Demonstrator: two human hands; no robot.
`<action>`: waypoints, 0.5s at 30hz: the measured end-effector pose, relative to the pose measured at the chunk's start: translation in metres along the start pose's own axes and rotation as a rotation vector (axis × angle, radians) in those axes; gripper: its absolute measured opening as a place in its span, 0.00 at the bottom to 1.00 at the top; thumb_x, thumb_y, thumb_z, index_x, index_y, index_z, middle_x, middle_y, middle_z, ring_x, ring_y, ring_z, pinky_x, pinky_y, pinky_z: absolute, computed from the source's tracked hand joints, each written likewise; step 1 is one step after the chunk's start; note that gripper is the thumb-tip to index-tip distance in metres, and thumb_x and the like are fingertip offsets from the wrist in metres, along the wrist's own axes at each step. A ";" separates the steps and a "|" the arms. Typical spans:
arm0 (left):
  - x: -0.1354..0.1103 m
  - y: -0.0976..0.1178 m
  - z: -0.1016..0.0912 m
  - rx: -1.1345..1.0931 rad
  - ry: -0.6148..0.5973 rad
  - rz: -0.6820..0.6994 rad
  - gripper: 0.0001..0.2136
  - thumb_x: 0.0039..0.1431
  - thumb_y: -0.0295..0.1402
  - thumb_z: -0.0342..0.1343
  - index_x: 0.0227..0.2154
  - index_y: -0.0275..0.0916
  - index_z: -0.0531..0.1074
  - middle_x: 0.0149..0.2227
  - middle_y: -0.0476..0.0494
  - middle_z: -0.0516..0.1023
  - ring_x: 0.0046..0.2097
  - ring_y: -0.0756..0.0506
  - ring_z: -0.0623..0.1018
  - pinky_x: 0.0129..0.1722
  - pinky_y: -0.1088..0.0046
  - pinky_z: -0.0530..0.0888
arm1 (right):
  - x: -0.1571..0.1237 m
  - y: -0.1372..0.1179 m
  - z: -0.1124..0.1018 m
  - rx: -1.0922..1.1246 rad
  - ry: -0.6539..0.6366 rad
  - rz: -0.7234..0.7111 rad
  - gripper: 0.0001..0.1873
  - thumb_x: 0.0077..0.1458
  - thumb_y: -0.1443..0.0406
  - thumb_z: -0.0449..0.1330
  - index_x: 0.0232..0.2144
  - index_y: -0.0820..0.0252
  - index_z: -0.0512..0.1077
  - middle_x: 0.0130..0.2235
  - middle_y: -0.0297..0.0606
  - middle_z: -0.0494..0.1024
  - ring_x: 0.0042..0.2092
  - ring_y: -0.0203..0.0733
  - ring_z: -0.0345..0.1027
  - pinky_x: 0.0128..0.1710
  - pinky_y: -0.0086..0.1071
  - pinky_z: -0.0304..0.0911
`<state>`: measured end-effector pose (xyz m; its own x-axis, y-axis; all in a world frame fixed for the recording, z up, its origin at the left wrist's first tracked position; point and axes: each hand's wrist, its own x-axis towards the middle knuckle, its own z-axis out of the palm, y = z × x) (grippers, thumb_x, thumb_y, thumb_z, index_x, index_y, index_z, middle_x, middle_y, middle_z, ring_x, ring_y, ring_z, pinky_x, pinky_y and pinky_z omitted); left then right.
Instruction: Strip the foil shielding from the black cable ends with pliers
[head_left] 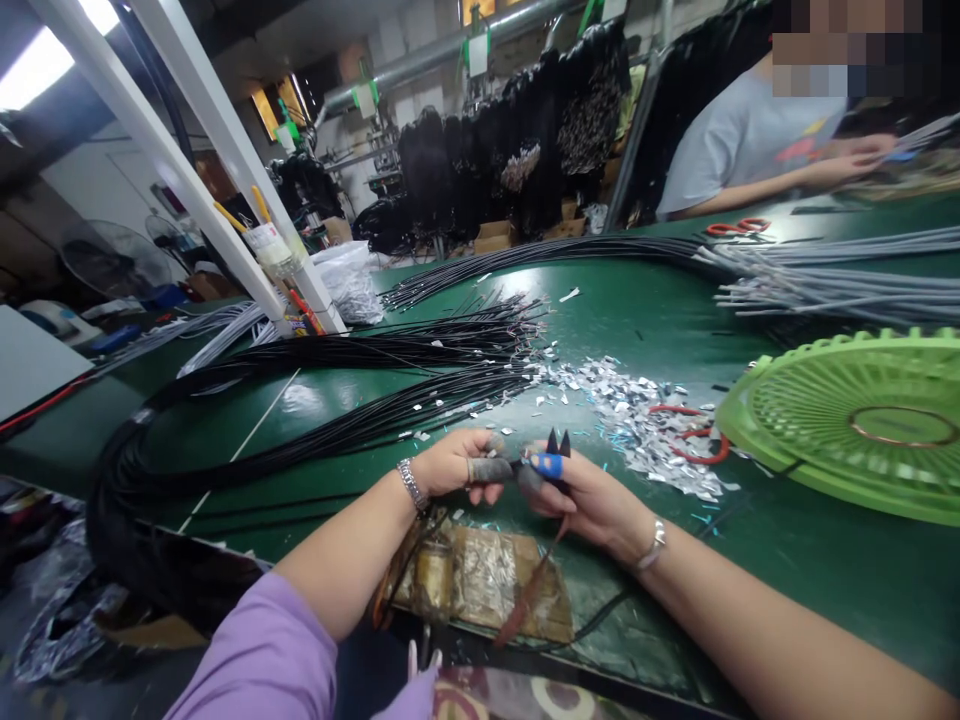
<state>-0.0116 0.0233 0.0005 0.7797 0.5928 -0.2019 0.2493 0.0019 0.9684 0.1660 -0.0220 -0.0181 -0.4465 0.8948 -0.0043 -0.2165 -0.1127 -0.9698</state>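
Note:
My left hand (454, 468), with grey tape on its fingers, is pinched closed on what looks like a thin black cable (516, 467); most of it is hidden by the fingers. Close against it, my right hand (592, 500) is wrapped round a tool with two dark pointed blades (559, 442), their tips slightly apart and pointing up. Blue tape covers one right finger. Beyond the hands lie bundles of black cables (450, 385), their stripped ends toward the middle. Beneath the hands is a taped brown block (487, 575) with a reddish-brown strip (529, 595) across it.
Silvery scraps (637, 420) litter the green table (787, 580). Red-handled scissors (701, 450) lie among them beside a green fan grille (847, 420). Grey cables (840, 280) are at the far right, where a person (742, 140) works. White posts (225, 150) rise at left.

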 end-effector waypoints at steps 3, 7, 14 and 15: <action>0.003 -0.003 -0.002 -0.016 0.005 -0.056 0.26 0.42 0.58 0.58 0.27 0.37 0.62 0.18 0.54 0.69 0.14 0.55 0.64 0.16 0.80 0.59 | 0.002 0.000 -0.002 -0.159 -0.008 0.028 0.19 0.49 0.47 0.50 0.20 0.54 0.58 0.11 0.21 0.49 0.14 0.31 0.37 0.17 0.29 0.42; 0.000 0.003 0.010 0.328 0.289 -0.122 0.14 0.57 0.41 0.52 0.23 0.38 0.62 0.15 0.55 0.66 0.15 0.55 0.62 0.18 0.79 0.57 | 0.006 -0.008 -0.009 -0.898 0.259 -0.030 0.13 0.47 0.63 0.55 0.16 0.55 0.56 0.17 0.31 0.61 0.21 0.36 0.53 0.22 0.30 0.46; -0.004 0.009 0.016 0.323 0.356 -0.011 0.15 0.55 0.43 0.54 0.22 0.38 0.61 0.15 0.54 0.65 0.17 0.54 0.62 0.19 0.78 0.57 | 0.003 -0.006 -0.004 -0.694 0.271 -0.105 0.12 0.49 0.60 0.53 0.18 0.55 0.57 0.16 0.29 0.58 0.19 0.35 0.50 0.21 0.30 0.46; -0.003 0.008 0.012 0.189 0.269 -0.032 0.18 0.52 0.48 0.55 0.23 0.38 0.61 0.15 0.55 0.65 0.15 0.55 0.61 0.17 0.78 0.56 | 0.003 -0.004 -0.003 -0.554 0.218 -0.091 0.14 0.52 0.55 0.49 0.19 0.54 0.57 0.14 0.27 0.55 0.17 0.35 0.46 0.20 0.30 0.46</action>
<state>-0.0048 0.0119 0.0065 0.5962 0.7865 -0.1611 0.3931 -0.1111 0.9128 0.1684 -0.0179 -0.0145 -0.2460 0.9649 0.0919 0.2649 0.1581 -0.9512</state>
